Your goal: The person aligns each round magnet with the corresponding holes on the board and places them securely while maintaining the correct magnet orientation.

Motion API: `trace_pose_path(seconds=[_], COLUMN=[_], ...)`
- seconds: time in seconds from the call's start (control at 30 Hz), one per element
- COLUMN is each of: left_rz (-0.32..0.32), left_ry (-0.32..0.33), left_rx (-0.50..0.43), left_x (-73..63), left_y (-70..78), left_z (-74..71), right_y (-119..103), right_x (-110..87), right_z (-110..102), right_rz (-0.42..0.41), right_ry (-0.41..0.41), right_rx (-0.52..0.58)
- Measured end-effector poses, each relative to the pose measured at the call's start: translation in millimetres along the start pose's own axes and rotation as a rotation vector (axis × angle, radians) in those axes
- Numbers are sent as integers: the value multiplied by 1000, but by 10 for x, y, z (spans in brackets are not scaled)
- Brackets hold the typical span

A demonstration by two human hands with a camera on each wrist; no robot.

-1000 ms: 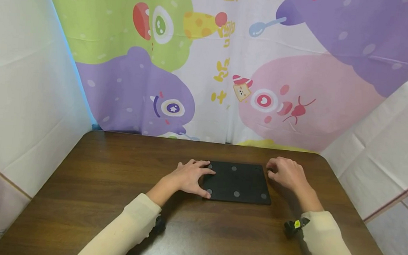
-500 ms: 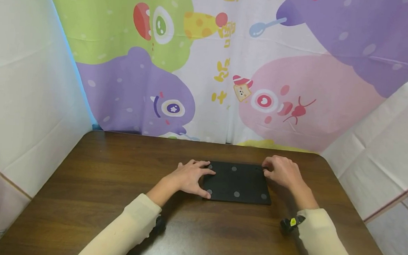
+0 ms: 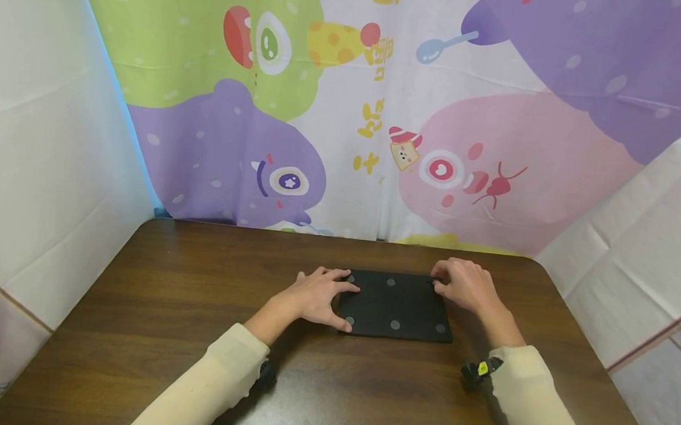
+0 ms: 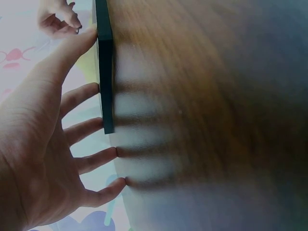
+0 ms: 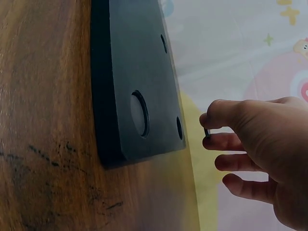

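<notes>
A flat black rectangular slab (image 3: 396, 303) lies on the table, with round grey spots in two rows on its top. In the right wrist view these spots appear as round recesses (image 5: 139, 114). My left hand (image 3: 314, 297) rests at the slab's left end, fingers spread, thumb and index fingertips on its edges. My right hand (image 3: 467, 285) is over the far right corner of the slab. Between thumb and index finger it pinches a small, thin dark piece (image 5: 207, 131), mostly hidden by the fingertips. The other fingers of that hand are loosely bent.
The brown wooden table (image 3: 195, 294) extends around the slab on all sides. Behind it hangs a cartoon-printed curtain (image 3: 341, 193), with white cloth walls (image 3: 47, 123) to either side. Dark wrist cameras (image 3: 472, 375) sit under both sleeves.
My right hand has moved left, from beside the slab's right end to above its far right corner, still pinching the small piece. The left hand and the slab have stayed in place.
</notes>
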State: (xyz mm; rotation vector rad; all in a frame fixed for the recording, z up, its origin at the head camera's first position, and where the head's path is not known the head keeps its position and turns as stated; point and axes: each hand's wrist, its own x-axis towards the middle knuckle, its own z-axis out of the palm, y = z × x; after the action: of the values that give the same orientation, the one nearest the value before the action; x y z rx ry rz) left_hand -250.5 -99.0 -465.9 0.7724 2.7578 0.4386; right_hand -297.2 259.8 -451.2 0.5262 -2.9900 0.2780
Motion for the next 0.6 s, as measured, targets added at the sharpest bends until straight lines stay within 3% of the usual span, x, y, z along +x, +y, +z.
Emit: trace_pose_path(seconds=[0.6], left_rz=[-3], left_ry=[0], left_rx=[-7], left_x=[21], left_y=[-12], left_z=[21], right_y=[-47], right_x=[49], right_z=[25], right_rz=[-7], right_ry=[-66], right_rx=[-17])
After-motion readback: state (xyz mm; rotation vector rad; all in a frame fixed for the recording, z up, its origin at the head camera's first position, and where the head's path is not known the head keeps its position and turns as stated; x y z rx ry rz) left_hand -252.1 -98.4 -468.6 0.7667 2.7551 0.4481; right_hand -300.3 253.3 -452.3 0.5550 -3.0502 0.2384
